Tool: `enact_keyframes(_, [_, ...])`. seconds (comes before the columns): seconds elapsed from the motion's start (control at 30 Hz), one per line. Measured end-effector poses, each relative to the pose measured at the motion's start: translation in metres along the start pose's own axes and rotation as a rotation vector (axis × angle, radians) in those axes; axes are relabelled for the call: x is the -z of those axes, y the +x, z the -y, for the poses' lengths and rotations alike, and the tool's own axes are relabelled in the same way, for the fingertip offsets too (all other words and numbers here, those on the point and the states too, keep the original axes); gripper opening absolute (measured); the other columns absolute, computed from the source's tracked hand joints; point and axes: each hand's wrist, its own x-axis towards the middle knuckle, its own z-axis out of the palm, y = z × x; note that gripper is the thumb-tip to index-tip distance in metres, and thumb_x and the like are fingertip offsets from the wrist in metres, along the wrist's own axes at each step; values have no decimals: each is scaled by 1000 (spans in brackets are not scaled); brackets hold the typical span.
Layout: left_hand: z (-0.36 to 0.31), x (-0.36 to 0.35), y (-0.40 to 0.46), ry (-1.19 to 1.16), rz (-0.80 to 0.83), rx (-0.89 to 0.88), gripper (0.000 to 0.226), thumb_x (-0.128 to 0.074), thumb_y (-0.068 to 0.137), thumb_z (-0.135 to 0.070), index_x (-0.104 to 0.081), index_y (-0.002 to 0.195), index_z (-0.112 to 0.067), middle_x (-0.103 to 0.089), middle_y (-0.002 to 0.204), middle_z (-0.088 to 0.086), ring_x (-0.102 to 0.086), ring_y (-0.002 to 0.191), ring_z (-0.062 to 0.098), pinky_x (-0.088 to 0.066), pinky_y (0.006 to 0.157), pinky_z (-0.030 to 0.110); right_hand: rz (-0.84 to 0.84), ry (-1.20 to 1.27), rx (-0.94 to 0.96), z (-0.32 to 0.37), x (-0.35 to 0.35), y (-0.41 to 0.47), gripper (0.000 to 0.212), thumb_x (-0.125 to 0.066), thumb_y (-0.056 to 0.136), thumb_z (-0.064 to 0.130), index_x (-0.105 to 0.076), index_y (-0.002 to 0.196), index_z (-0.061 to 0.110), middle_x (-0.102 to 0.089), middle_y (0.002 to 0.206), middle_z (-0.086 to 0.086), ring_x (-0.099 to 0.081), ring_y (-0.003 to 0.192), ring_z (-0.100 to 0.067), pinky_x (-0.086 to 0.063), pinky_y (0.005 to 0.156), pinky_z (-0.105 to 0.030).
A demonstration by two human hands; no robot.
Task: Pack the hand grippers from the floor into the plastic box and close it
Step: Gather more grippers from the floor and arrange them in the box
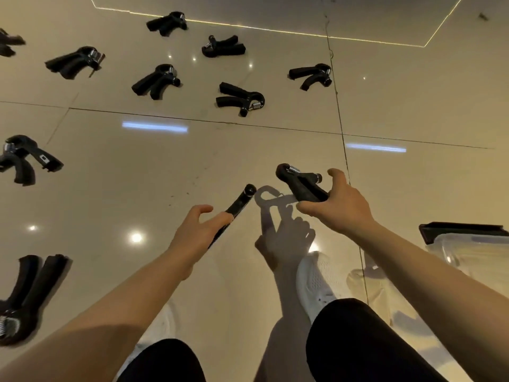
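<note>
My right hand [340,208] grips a black hand gripper [301,183] by its handles, lifted above the floor, spring end pointing away from me. My left hand [198,230] holds another black hand gripper [238,206] seen edge-on, its knob end pointing up and right. Several more black hand grippers lie scattered on the glossy beige tiles, such as one [241,99] in the middle and one [157,81] left of it. The clear plastic box [468,252] stands at the right edge, with a dark lid [462,230] behind it.
My white shoe [316,279] and dark-trousered knees fill the bottom centre. More grippers lie along the left edge [24,296], [24,158]. Bare tiles stretch between my hands and the far row of grippers.
</note>
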Motion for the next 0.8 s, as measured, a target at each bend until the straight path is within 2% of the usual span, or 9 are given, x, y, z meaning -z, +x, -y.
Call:
enact_keyframes(0.07, [-3,-4,-21,13,0,-63,62,-66,72,-54,-42,125,-34,-56,113,4,-55,99,23,-45,75,33,-33,74,34,-1,8,-14,94,-74,66,46,-23,142,21,-58,108,-5,-60,83,-24,-53,73,-36])
enact_keyframes(0.13, [-4,-8,-45,70,-44,-169,64,-69,72,-50,-42,127,-31,-52,116,1,-52,101,19,-42,75,30,-74,86,97,0,18,-29,95,-75,66,46,-24,142,22,-57,111,-5,-58,87,-25,-47,71,-32])
enact_keyframes(0.2, [-7,-10,-69,259,-133,-373,61,-72,73,-42,-44,126,-29,-41,120,-3,-47,103,15,-39,80,25,-114,85,158,2,31,-51,95,-77,66,43,-24,142,22,-56,110,-4,-56,90,-24,-43,73,-31])
enact_keyframes(0.3, [-24,-7,-109,507,-185,-649,68,-76,68,-41,-44,127,-29,-31,121,-8,-40,105,10,-37,87,21,-194,122,198,-1,59,-99,96,-78,62,42,-27,141,25,-55,110,-4,-54,98,-25,-48,83,-39])
enact_keyframes(0.43, [-60,-9,-177,792,-67,-866,80,-66,60,-53,-40,132,-32,-27,124,-9,-31,110,6,-39,92,24,-275,149,185,-12,117,-181,96,-78,58,40,-29,140,29,-49,102,2,-51,102,-24,-47,87,-43])
enact_keyframes(0.57, [-92,-4,-256,1114,45,-1050,84,-57,62,-63,-38,137,-29,-32,134,-2,-33,120,13,-36,97,23,-322,-14,260,-23,185,-257,95,-77,57,44,-32,139,30,-52,101,4,-48,100,-21,-42,87,-38])
enact_keyframes(0.63, [-104,1,-290,1203,21,-1104,85,-55,61,-65,-43,135,-25,-39,130,3,-38,118,17,-37,94,24,-326,-73,286,-26,213,-287,93,-77,58,44,-33,138,28,-55,109,1,-47,102,-21,-39,89,-39])
enact_keyframes(0.73, [-117,1,-346,1247,-68,-1182,78,-61,62,-62,-52,127,-19,-45,121,4,-43,111,19,-48,87,32,-380,-130,323,-34,249,-339,85,-77,60,44,-38,134,27,-57,113,-1,-46,102,-20,-36,90,-38])
enact_keyframes(0.8, [-124,-3,-379,1258,-113,-1222,77,-59,63,-63,-53,126,-19,-46,123,5,-44,112,21,-49,86,33,-391,-184,340,-38,269,-370,83,-77,62,45,-39,133,27,-57,116,-1,-46,105,-20,-34,92,-38])
